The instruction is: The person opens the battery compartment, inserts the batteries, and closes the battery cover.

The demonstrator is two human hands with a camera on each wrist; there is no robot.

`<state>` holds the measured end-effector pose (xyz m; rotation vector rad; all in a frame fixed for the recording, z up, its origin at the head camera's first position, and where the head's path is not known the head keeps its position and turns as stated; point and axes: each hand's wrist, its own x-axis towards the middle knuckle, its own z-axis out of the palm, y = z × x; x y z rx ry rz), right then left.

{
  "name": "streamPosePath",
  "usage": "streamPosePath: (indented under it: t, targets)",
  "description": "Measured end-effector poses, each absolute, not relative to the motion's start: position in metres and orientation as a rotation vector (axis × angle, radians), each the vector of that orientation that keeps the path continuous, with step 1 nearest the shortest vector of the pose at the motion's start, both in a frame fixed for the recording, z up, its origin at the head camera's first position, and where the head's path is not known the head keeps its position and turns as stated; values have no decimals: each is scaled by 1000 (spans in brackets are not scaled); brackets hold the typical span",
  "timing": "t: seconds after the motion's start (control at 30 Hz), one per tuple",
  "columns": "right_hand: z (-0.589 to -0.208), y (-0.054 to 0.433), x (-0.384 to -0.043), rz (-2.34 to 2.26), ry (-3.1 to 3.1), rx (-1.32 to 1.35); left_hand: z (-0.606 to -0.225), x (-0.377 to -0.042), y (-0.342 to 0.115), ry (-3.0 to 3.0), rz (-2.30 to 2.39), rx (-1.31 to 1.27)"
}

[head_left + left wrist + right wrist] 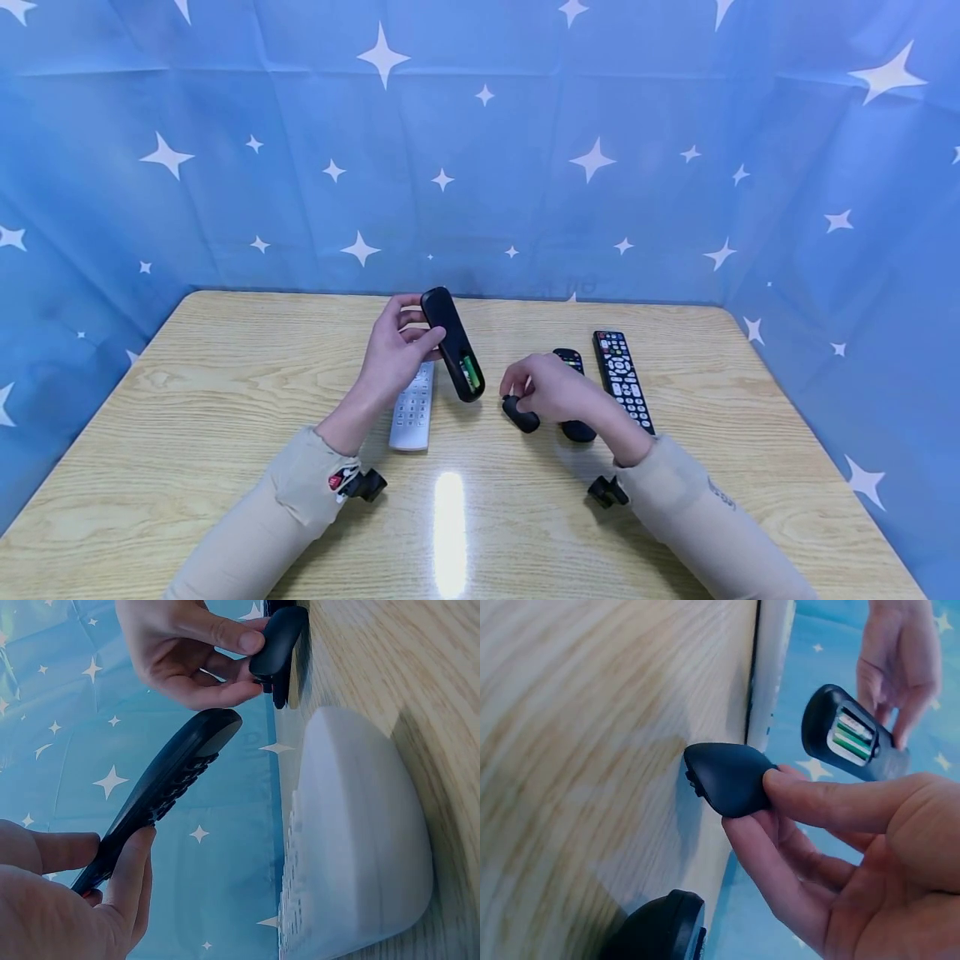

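Observation:
My left hand [400,342] pinches a black remote control [448,333] by its upper part, raised over the table with its back toward me. Its battery compartment lies uncovered at the lower end, and green batteries [853,739] show inside in the right wrist view. In my right hand [551,387], thumb and fingers pinch a small black battery cover [727,778], low over the table. Below the left hand lies a white remote [411,417], its top end hidden by that hand.
Right of the cover, a black remote [577,431] lies partly beneath my right hand. Beside it is a longer black remote [622,375] with white buttons. The wooden table [247,367] ends at a blue curtain [480,167] with white stars.

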<state>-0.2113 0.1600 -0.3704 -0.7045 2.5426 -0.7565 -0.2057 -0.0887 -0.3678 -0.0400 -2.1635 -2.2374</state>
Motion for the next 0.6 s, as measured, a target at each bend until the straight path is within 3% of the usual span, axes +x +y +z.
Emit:
streamPosePath:
  t: [0.6]
  targets:
    - [-359,160,-208,-1236,2304,-794,-367,-205,-86,-2168,-2243,-41]
